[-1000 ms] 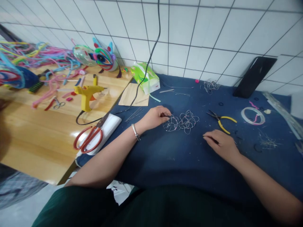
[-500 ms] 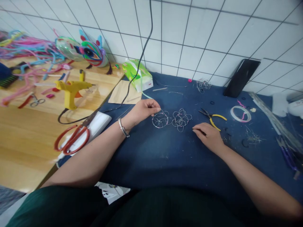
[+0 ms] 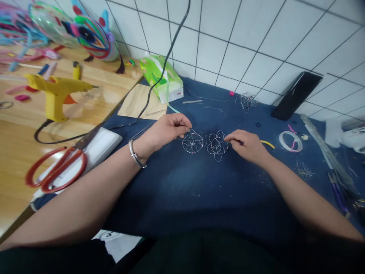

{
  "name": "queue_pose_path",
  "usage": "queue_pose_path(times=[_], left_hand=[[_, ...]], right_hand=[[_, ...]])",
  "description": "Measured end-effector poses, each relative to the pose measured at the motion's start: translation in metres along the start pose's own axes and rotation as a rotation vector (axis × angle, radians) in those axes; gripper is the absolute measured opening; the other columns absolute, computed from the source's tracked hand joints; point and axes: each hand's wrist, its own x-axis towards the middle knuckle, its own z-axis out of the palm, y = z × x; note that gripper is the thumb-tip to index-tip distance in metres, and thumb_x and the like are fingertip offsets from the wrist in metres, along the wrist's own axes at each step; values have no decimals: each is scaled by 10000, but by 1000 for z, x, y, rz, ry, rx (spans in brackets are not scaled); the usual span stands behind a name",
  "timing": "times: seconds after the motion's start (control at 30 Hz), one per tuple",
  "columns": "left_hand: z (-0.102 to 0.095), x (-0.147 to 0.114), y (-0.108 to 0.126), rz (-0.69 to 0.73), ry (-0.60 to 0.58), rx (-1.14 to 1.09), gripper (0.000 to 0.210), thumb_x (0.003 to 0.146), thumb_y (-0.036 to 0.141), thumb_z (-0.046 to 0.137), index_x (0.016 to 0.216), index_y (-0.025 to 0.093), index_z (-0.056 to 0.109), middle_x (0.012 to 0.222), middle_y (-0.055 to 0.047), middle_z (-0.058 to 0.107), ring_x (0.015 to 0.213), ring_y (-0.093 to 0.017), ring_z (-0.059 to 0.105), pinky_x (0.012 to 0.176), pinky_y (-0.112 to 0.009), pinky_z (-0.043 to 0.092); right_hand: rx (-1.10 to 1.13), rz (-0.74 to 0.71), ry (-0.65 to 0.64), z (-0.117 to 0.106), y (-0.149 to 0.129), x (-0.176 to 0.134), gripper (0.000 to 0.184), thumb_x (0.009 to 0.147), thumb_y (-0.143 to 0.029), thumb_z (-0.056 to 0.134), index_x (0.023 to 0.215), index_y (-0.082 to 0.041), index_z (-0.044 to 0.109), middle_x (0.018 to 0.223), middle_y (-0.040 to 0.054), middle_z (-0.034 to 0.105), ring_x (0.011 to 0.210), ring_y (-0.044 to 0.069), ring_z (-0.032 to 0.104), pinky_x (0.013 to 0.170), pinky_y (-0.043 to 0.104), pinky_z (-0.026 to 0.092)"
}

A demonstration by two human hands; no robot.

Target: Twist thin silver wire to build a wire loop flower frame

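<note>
My left hand, wearing a silver bangle, has thumb and fingers pinched on the upper rim of a round wire ornament with looped petals inside. To its right is a second wire piece, a wire flower with rounded loops and tiny pinkish beads. The fingertips of my right hand are closed at that flower's right edge. Both wire pieces are over the dark blue cloth. Yellow-handled pliers are mostly hidden behind my right hand.
Red-handled scissors and a yellow glue gun lie on the left. A tissue pack and tangled wire sit near the tiled wall, where a phone leans. A tape-like ring and purple-handled pliers are at right.
My right hand has moved left to the wire flower's edge, covering most of the yellow-handled pliers. My left hand keeps its pinch on the round wire ornament, which now faces the camera more fully.
</note>
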Motion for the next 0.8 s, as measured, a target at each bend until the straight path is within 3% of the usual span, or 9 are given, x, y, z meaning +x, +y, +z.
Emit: queue_pose_path(times=[0.1, 0.2, 0.4, 0.6, 0.8], left_hand=[[1, -3, 4, 12, 3, 3, 97, 744, 193, 614, 829, 148, 626, 639, 0, 564, 542, -63, 487, 479, -191, 361], [1, -5, 9, 51, 29, 18, 64, 750, 168, 593, 808, 150, 615, 634, 9, 543, 527, -55, 457, 495, -204, 362], [6, -4, 4, 1, 1, -1, 62, 766, 176, 575, 826, 163, 585, 601, 10, 509, 501, -64, 450, 460, -217, 335], [10, -5, 0, 44, 34, 1, 52, 764, 161, 555, 812, 165, 575, 644, 5, 523, 516, -57, 455, 476, -213, 359], [13, -4, 1, 47, 68, 20, 44, 769, 164, 555, 808, 163, 573, 660, 1, 543, 522, -58, 460, 492, -214, 378]], right_hand=[[-96, -84, -49, -1, -6, 20, 206, 830, -189, 500, 906, -205, 690, 929, 38, 680, 801, 161, 616, 714, 295, 476], [-201, -179, -57, -4, -10, 37, 216, 863, -208, 479, 919, -190, 686, 925, 53, 665, 878, 182, 598, 753, 309, 461], [-330, -321, -233, 8, -6, 65, 216, 848, -240, 542, 1019, -169, 653, 986, 90, 617, 979, 226, 547, 813, 355, 446], [-298, -302, -235, 14, -2, 63, 103, 816, -184, 514, 789, -185, 613, 821, 50, 589, 820, 181, 534, 713, 325, 427], [-271, -263, -222, 1, 7, 55, 122, 815, -251, 538, 877, -193, 625, 894, 60, 601, 867, 195, 544, 719, 326, 425]])
